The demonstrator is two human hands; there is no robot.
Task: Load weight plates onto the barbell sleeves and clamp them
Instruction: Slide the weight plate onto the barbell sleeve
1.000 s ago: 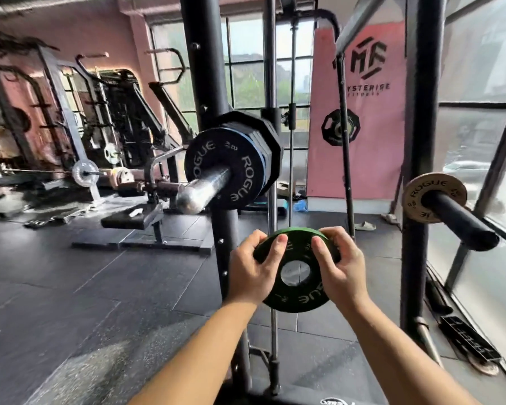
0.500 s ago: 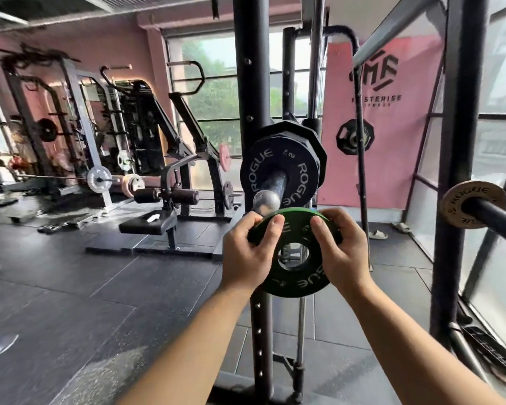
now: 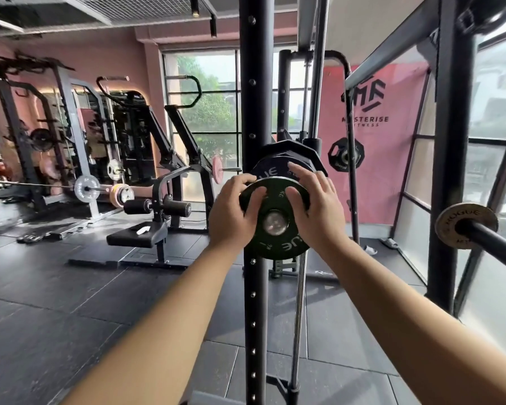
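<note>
A small dark green plate point(image 3: 278, 245) sits on the barbell sleeve, whose shiny end point(image 3: 275, 224) shows through the plate's hole. My left hand point(image 3: 231, 216) grips its left rim and my right hand point(image 3: 314, 210) lies on its right side, fingers spread over the face. Behind it on the same sleeve are a black and blue Rogue plate point(image 3: 270, 171) and a larger black plate point(image 3: 307, 153). No clamp is in view.
A black rack upright point(image 3: 253, 97) stands directly behind the plates. A storage peg point(image 3: 500, 244) with a small tan plate point(image 3: 465, 226) juts out at right. A bench machine point(image 3: 158, 226) and another loaded barbell point(image 3: 85, 188) stand at left.
Both hands carried the green plate up and forward onto the sleeve end. The view swung so the sleeve now points straight at me.
</note>
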